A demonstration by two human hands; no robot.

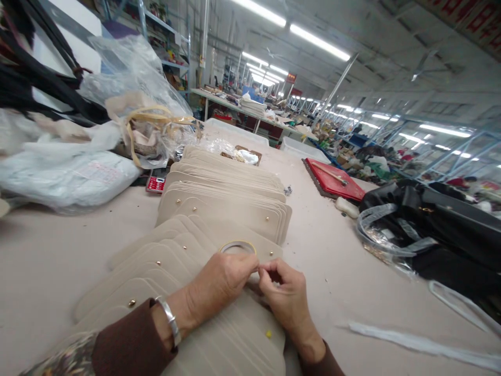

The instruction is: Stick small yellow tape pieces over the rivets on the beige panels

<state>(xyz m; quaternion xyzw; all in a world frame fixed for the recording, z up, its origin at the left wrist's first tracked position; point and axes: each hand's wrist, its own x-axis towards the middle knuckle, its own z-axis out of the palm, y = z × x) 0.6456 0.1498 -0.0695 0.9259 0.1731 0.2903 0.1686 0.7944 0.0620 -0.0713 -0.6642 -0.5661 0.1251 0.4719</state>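
My left hand (223,277) is closed around a narrow ring-shaped roll of tape (238,243) with a yellow rim, which shows just past the fingers. The fingertips of my right hand (287,292) are pinched together, almost touching the left fingertips. What they pinch is too small to make out. Both hands are over overlapping beige flat panels (188,271) with rounded corners and small gold studs. A small yellow bit (268,333) lies on the panels by my right wrist. Farther back stand more layered beige panels (230,193).
At left are plastic-wrapped bundles (70,172) and a red card (155,184). On the right lie a red board (332,177) with a hammer-like tool on it, black bags (442,224), and a white strip (418,344). A small tray (254,156) stands behind the panels.
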